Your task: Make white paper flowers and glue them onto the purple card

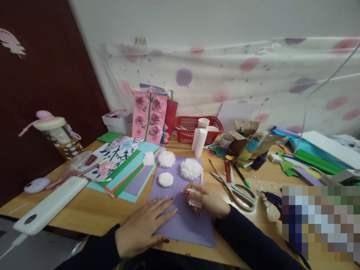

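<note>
My left hand point(147, 221) lies flat with fingers spread on the lower left of a purple sheet of paper point(180, 234). In my right hand point(208, 200), curled over the sheet's right part, is a white tissue piece point(194, 198); the fingers partly cover it. Above my hands on the sheet sit two ruffled white paper flowers, one at the upper left point(167, 159) and a larger one at the right point(190, 168). A smooth white round pad point(165, 180) lies below the left flower.
Scissors point(239, 193), pens and a glue gun point(271, 198) lie to the right. Coloured papers point(131, 183) and a white lamp point(53, 202) are at the left. Behind stand a white roll point(200, 142), a red basket point(185, 129) and a pink flower card point(149, 116).
</note>
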The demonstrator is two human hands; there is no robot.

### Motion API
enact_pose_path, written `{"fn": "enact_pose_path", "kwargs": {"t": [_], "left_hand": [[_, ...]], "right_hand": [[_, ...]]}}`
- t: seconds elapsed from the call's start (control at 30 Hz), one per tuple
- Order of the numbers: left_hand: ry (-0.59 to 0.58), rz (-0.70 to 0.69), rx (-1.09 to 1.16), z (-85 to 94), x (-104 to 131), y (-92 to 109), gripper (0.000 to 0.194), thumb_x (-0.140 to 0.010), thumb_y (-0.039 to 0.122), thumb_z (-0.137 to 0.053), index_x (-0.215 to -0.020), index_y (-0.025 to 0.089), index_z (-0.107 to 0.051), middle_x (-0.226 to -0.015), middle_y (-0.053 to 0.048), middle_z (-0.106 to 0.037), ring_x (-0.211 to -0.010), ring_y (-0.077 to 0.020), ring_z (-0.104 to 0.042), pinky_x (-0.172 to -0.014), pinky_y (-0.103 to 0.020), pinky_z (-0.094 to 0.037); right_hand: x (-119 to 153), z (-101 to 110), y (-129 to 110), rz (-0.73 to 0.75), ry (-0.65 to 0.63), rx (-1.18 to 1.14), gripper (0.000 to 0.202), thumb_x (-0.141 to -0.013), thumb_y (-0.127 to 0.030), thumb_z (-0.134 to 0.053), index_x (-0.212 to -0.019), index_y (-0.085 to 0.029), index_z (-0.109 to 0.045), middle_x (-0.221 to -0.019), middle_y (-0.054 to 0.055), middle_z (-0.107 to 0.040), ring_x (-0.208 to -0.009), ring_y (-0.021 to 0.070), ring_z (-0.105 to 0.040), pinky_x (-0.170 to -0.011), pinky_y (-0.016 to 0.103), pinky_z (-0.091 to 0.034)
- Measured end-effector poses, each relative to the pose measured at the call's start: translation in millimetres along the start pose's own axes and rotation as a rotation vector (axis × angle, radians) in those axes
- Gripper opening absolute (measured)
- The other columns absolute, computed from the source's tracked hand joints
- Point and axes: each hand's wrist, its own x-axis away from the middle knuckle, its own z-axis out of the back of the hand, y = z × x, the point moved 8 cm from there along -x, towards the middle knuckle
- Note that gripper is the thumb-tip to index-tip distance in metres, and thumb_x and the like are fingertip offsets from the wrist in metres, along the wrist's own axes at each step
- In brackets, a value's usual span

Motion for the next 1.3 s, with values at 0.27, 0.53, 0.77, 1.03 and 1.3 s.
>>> {"fn": "enact_pose_path", "kwargs": {"t": [0.27, 0.53, 0.77, 1.03, 1.3], "left_hand": [[0.002, 0.059, -0.007, 11.7, -11, -14, 0.051, -0.092, 0.036, -0.047, -0.142, 0.03, -0.036, -0.152, -0.005, -0.028, -0.139, -0.0267, -0.029, -0.113, -0.048, -0.028], [0.055, 0.046, -0.02, 10.9, -13, -18, 0.046, -0.091, 0.033, -0.048, -0.137, 0.026, -0.045, -0.149, -0.007, -0.034, -0.138, -0.0277, -0.032, -0.11, -0.05, -0.032], [0.089, 0.038, -0.066, 7.2, -10, -16, 0.045, -0.092, 0.034, -0.045, -0.137, 0.027, -0.045, -0.148, -0.007, -0.036, -0.135, -0.0277, -0.037, -0.108, -0.049, -0.036], [0.306, 0.055, 0.12, 75.0, -44, -28, 0.032, -0.086, 0.041, -0.051, -0.111, 0.025, -0.064, -0.12, -0.005, -0.066, -0.111, -0.0253, -0.062, -0.097, -0.039, -0.049], [0.663, 0.215, 0.523, 133.2, -169, -69, 0.075, -0.067, 0.039, -0.065, -0.132, 0.015, -0.037, -0.126, -0.017, -0.051, -0.1, -0.0261, -0.063, -0.085, -0.043, -0.054]], "right_hand": [[10, 14, -22, 0.022, 0.198, 0.534, 0.038, -0.075, -0.055, -0.058, -0.079, -0.017, -0.057, -0.055, -0.004, -0.052, -0.046, 0.0096, -0.048, -0.046, 0.021, -0.037], [19, 58, -44, -0.116, 0.733, 1.266, 0.038, -0.087, -0.043, -0.045, -0.085, -0.011, -0.065, -0.081, 0.018, -0.07, -0.08, 0.0301, -0.067, -0.068, 0.034, -0.045], [25, 74, -35, -0.227, 0.737, 1.306, 0.03, -0.084, -0.027, -0.044, -0.091, -0.009, -0.067, -0.088, 0.021, -0.07, -0.085, 0.0296, -0.068, -0.071, 0.035, -0.047], [37, 78, -37, -0.229, 0.857, 1.284, 0.031, -0.085, -0.023, -0.042, -0.107, -0.008, -0.058, -0.092, 0.019, -0.069, -0.085, 0.0281, -0.069, -0.069, 0.033, -0.049], [31, 62, -39, -0.086, 0.846, 1.281, 0.029, -0.085, -0.027, -0.045, -0.102, -0.01, -0.06, -0.091, 0.016, -0.07, -0.085, 0.025, -0.068, -0.072, 0.032, -0.05]]}}
